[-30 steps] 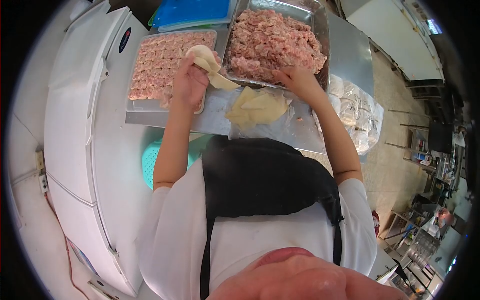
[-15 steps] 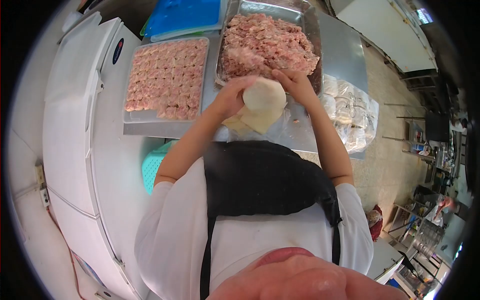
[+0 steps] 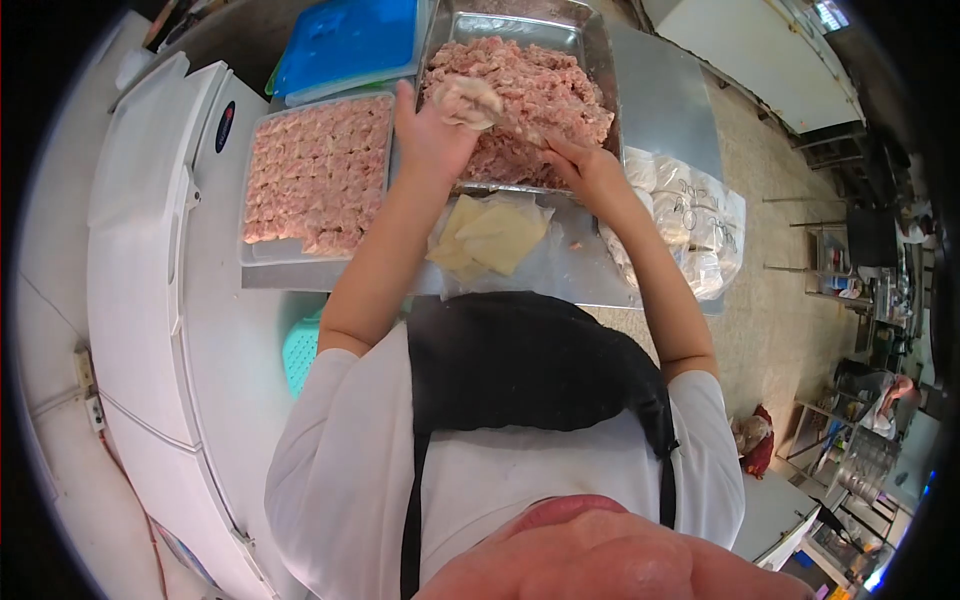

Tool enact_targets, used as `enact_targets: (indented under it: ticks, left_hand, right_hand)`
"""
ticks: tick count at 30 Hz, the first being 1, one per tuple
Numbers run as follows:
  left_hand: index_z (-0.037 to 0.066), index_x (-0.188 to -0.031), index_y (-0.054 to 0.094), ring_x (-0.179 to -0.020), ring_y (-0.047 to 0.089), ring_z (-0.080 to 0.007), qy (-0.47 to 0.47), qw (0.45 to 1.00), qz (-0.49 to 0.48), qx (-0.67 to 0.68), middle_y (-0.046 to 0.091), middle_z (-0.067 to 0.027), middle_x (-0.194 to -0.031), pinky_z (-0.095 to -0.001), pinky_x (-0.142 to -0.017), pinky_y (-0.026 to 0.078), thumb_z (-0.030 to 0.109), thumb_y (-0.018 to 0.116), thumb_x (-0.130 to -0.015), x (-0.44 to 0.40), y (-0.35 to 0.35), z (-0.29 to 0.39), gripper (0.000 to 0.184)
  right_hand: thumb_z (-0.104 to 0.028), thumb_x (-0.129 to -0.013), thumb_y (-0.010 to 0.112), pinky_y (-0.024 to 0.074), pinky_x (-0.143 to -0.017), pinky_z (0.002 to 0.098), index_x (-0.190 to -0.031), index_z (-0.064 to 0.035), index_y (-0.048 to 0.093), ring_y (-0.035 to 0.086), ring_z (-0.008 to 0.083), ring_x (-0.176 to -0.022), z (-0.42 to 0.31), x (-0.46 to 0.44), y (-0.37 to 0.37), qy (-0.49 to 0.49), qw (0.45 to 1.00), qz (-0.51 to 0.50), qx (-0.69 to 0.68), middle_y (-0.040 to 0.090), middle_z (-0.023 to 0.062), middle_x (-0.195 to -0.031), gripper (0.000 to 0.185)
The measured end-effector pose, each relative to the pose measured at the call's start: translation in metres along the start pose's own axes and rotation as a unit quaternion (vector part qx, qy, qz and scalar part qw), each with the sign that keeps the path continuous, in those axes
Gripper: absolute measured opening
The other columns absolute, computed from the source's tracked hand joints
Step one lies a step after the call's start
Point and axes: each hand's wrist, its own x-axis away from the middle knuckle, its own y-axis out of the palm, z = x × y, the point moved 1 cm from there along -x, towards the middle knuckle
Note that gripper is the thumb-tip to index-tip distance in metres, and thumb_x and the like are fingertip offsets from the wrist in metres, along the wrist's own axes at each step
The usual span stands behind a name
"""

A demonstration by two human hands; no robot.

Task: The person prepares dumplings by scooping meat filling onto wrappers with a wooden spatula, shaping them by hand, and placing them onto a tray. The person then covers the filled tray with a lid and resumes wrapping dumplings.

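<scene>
My left hand (image 3: 432,145) is over the left edge of the metal pan (image 3: 612,100), thumb stretched out, holding a dumpling wrapper (image 3: 468,102) with pale pink filling, blurred by motion. Fingers of my right hand (image 3: 592,175) are closed around a thin, flat spatula-like tool (image 3: 522,130); its tip points to the wrapper and is hard to make out. Raw minced meat (image 3: 545,85) is heaped in the pan below both hands. Nearer to me, a loose stack of yellowish square wrappers (image 3: 500,235) lies on clear plastic.
Left of the pan sits a clear tray (image 3: 262,257) with rows of filled dumplings (image 3: 315,175). Behind it is a blue lid (image 3: 350,45). Plastic-wrapped white packs (image 3: 690,215) lie at the right table edge. A white freezer (image 3: 150,280) stands left, a turquoise basket (image 3: 300,355) below the table.
My left hand has moved up and left with the wrapper, off the stack and over the meat pan. The stacked wrappers are now uncovered. My right hand stays by the pan's near right side.
</scene>
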Motion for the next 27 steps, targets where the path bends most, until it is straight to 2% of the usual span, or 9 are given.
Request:
enact_targets:
  ticks: [1, 2, 4, 11, 16, 19, 22, 23, 27]
  left_hand:
    - [-0.005, -0.121, 0.048, -0.097, 0.056, -0.0278, -0.003, 1.000, 0.002, 0.003, 0.057, -0.0180, -0.114, -0.0381, -0.088, 0.045, 0.062, 0.030, -0.096, 0.002, -0.032, 0.009, 0.074]
    - [-0.005, -0.127, 0.044, -0.106, 0.052, -0.0312, 0.042, 0.992, 0.115, -0.042, 0.053, -0.0194, -0.122, -0.0420, -0.094, 0.041, 0.062, 0.031, -0.095, 0.001, -0.029, 0.005, 0.075]
    - [-0.006, -0.137, 0.037, -0.124, 0.044, -0.0381, 0.128, 0.925, 0.335, -0.129, 0.045, -0.0223, -0.137, -0.0500, -0.106, 0.035, 0.061, 0.033, -0.095, -0.001, -0.005, -0.010, 0.080]
    - [-0.002, -0.129, 0.045, -0.124, 0.041, -0.0386, 0.115, 0.923, 0.338, -0.146, 0.045, -0.0203, -0.133, -0.0580, -0.104, 0.033, 0.056, 0.047, -0.092, -0.011, 0.040, -0.042, 0.068]
    - [-0.003, -0.108, 0.055, -0.110, 0.052, -0.0333, 0.152, 0.910, 0.363, -0.129, 0.057, -0.0161, -0.112, -0.0543, -0.101, 0.039, 0.043, 0.053, -0.093, -0.025, 0.049, -0.059, 0.049]
    - [0.000, -0.119, 0.052, -0.105, 0.056, -0.0301, 0.095, 0.954, 0.231, -0.168, 0.059, -0.0143, -0.109, -0.0488, -0.095, 0.048, 0.023, 0.056, -0.094, -0.021, 0.038, -0.058, 0.035]
    - [0.008, -0.139, 0.038, -0.115, 0.054, -0.0315, -0.003, 0.855, 0.194, -0.481, 0.056, -0.0196, -0.121, -0.0523, -0.103, 0.042, 0.011, 0.063, -0.088, -0.009, 0.059, -0.071, 0.057]
    - [0.013, -0.142, 0.036, -0.115, 0.056, -0.0282, -0.017, 0.796, 0.201, -0.571, 0.057, -0.0148, -0.125, -0.0461, -0.102, 0.044, 0.003, 0.069, -0.081, -0.010, 0.067, -0.072, 0.069]
    - [0.009, -0.131, 0.050, -0.108, 0.060, -0.0214, 0.106, 0.531, 0.007, -0.841, 0.062, -0.0074, -0.122, -0.0367, -0.098, 0.045, 0.007, 0.075, -0.076, -0.025, 0.094, -0.084, 0.061]
  right_hand:
    - [-0.024, -0.093, 0.059, 0.0515, -0.071, 0.0404, -0.110, -0.0072, 0.066, 0.065, 0.0352, -0.088, -0.008, 0.003, -0.017, 0.021, 0.995, -0.055, 0.083, 0.067, 0.0173, -0.096, 0.025]
    - [-0.025, -0.092, 0.059, 0.0516, -0.071, 0.0403, -0.111, -0.0072, 0.065, 0.064, 0.0361, -0.090, -0.011, 0.005, -0.024, 0.043, 0.979, -0.109, 0.164, 0.067, 0.0168, -0.099, 0.026]
    - [-0.024, -0.092, 0.059, 0.0512, -0.070, 0.0432, -0.110, -0.0075, 0.063, 0.064, 0.0355, -0.085, -0.011, 0.010, -0.019, -0.020, 0.989, -0.016, 0.146, 0.066, 0.0151, -0.094, 0.025]
    - [-0.020, -0.092, 0.055, 0.0519, -0.057, 0.0448, -0.115, -0.0096, 0.056, 0.065, 0.0356, -0.071, -0.013, 0.008, -0.066, -0.048, 0.965, -0.060, 0.250, 0.064, 0.0148, -0.090, 0.025]
    - [-0.021, -0.094, 0.056, 0.0500, -0.065, 0.0425, -0.117, -0.0052, 0.060, 0.064, 0.0343, -0.079, 0.018, 0.010, -0.054, -0.101, 0.985, -0.040, 0.137, 0.063, 0.0147, -0.084, 0.028]
    - [-0.025, -0.096, 0.055, 0.0494, -0.064, 0.0397, -0.116, -0.0025, 0.063, 0.063, 0.0320, -0.076, 0.045, 0.008, -0.077, -0.105, 0.994, -0.005, 0.000, 0.063, 0.0151, -0.079, 0.031]
    - [-0.029, -0.098, 0.053, 0.0490, -0.070, 0.0367, -0.112, 0.0006, 0.065, 0.063, 0.0332, -0.077, 0.052, 0.011, -0.105, -0.020, 0.993, -0.049, -0.103, 0.066, 0.0184, -0.085, 0.035]
    - [-0.028, -0.097, 0.053, 0.0487, -0.073, 0.0383, -0.110, 0.0004, 0.064, 0.062, 0.0369, -0.081, 0.055, 0.012, -0.109, 0.000, 0.988, -0.081, -0.128, 0.066, 0.0199, -0.088, 0.033]
    - [-0.027, -0.096, 0.055, 0.0489, -0.077, 0.0371, -0.113, 0.0003, 0.064, 0.064, 0.0379, -0.087, 0.052, 0.014, -0.132, 0.027, 0.967, -0.203, -0.151, 0.067, 0.0216, -0.096, 0.034]
